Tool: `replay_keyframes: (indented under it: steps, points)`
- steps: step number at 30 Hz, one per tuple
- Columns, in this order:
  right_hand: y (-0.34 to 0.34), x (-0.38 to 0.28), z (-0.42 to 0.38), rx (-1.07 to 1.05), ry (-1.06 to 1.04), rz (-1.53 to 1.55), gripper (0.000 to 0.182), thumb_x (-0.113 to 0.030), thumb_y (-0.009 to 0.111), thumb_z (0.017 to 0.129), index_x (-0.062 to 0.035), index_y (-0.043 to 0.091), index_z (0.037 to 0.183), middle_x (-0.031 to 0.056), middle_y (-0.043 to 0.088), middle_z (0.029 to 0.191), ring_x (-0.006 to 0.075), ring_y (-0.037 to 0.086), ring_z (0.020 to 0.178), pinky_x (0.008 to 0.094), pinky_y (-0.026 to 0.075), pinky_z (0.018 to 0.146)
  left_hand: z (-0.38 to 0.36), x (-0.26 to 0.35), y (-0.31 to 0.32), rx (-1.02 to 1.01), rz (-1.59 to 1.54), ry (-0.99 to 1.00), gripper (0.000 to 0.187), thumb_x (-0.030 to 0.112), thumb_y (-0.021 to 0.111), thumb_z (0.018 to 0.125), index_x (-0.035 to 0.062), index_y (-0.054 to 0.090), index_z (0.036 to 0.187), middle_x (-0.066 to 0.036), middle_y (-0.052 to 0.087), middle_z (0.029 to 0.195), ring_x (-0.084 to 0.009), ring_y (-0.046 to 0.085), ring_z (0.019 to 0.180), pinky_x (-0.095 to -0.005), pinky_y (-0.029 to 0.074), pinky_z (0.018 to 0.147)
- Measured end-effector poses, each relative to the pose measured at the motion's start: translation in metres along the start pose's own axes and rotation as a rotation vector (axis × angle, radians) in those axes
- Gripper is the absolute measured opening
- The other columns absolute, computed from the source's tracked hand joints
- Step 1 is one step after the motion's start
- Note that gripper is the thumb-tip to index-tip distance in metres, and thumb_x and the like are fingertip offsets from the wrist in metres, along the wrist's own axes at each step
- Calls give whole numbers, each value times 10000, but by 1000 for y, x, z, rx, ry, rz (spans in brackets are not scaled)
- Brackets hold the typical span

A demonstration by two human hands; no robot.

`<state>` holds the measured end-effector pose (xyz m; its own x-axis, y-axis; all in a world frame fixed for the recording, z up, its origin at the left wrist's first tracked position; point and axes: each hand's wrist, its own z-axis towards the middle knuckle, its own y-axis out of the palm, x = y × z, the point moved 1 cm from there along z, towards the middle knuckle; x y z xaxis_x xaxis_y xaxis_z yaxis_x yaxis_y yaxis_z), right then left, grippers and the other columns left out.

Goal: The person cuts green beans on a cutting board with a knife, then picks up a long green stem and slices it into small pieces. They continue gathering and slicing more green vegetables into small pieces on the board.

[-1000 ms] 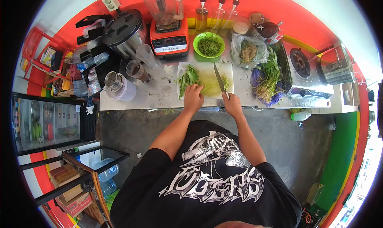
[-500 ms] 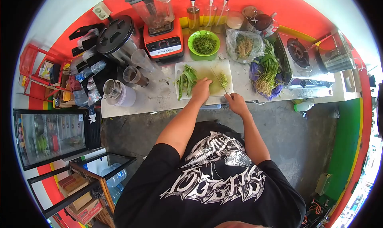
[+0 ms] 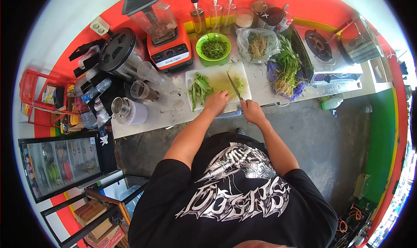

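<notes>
On the white cutting board (image 3: 204, 71), my left hand (image 3: 216, 103) rests near the front edge with fingers curled together. Leafy greens (image 3: 200, 90) lie at its left and run up to the fingers, which appear closed on their stem end; the grip itself is mostly hidden. In my right hand (image 3: 253, 112) is the handle of a knife (image 3: 234, 85). Its long blade points away from me across the board, just right of my left fingertips. Small chopped green pieces (image 3: 239, 84) sit to the right of the blade.
Behind the board stands a green bowl (image 3: 213, 62) of chopped greens. An orange blender (image 3: 170, 52) and plastic cups (image 3: 144, 91) are to the left. At right are a bagged bundle of roots (image 3: 258, 46), rooted greens (image 3: 286, 76) and a gas stove (image 3: 323, 48).
The view has shifted and tilted slightly. My left hand has drawn a little toward the board's front edge. The knife has turned so its blade's flat side shows more.
</notes>
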<state>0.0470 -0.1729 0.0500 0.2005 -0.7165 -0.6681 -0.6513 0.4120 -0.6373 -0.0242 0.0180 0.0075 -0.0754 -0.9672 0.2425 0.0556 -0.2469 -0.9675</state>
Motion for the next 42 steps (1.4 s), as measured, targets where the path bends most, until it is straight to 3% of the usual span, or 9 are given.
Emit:
replay_keyframes:
  steps: [1, 3, 7, 9, 15, 28, 30, 32, 42]
  points:
    - [8, 6, 3, 1, 3, 2, 519, -360, 460, 1050, 98, 636, 881, 282, 664, 707, 373, 698, 591, 477, 572, 673, 2, 0, 0, -17, 7, 8, 380, -14, 599, 789, 71, 675, 1151, -86, 613, 1076, -297, 626, 1069, -407, 574, 843]
    - [22, 11, 9, 47, 1, -123, 488, -357, 437, 1055, 76, 633, 943, 315, 683, 813, 416, 723, 769, 514, 561, 785, 3, 0, -2, -35, 16, 17, 408, -22, 600, 784, 78, 663, 1175, -88, 613, 1077, -300, 629, 1061, -409, 574, 841]
    - [27, 9, 11, 63, -65, -278, 455, -337, 433, 1062, 91, 579, 1011, 307, 679, 795, 411, 721, 722, 504, 572, 728, 1, 1, -2, -45, 14, 32, 424, 4, 581, 813, 114, 649, 1217, -94, 611, 1080, -309, 635, 1047, -412, 573, 847]
    - [28, 4, 10, 102, -13, -378, 434, -353, 439, 1060, 56, 581, 1024, 309, 692, 859, 451, 715, 834, 522, 566, 797, 0, 3, -1, -42, 11, 24, 426, 17, 576, 825, 125, 645, 1231, -96, 610, 1081, -312, 635, 1051, -414, 571, 852]
    - [38, -7, 6, 113, 72, -430, 379, -366, 471, 1049, 4, 547, 1022, 277, 711, 887, 463, 708, 874, 529, 573, 789, 0, 5, -2, -30, 37, 15, 448, 39, 563, 849, 163, 639, 1272, -102, 608, 1117, -329, 632, 1074, -416, 564, 869]
    - [43, -9, 22, 155, -2, -384, 368, -357, 477, 1049, 5, 537, 1012, 263, 715, 865, 446, 716, 838, 523, 578, 756, 6, 6, -5, -46, -20, 4, 410, 62, 559, 867, 166, 655, 1252, -102, 617, 1106, -333, 636, 1052, -424, 560, 872]
    - [47, -11, 14, 153, 58, -448, 355, -354, 469, 1053, -9, 543, 1015, 226, 732, 895, 407, 730, 859, 488, 588, 765, 2, 4, -2, -44, -28, -3, 408, 71, 545, 876, 171, 651, 1258, -101, 609, 1104, -340, 630, 1060, -418, 546, 885]
    - [50, -7, 12, 154, 72, -414, 360, -352, 474, 1051, -3, 545, 1005, 247, 722, 878, 423, 724, 844, 503, 585, 752, 2, 5, 2, 55, -15, 13, 404, 71, 551, 869, 169, 656, 1247, -93, 604, 1079, -336, 633, 1048, -417, 551, 866]
    - [54, -15, 14, 140, 116, -363, 347, -334, 480, 1048, 7, 540, 1022, 270, 716, 908, 443, 715, 866, 507, 578, 768, 0, 2, 5, 82, 26, 58, 377, 44, 580, 833, 159, 673, 1180, -84, 601, 1057, -311, 633, 1005, -411, 563, 835]
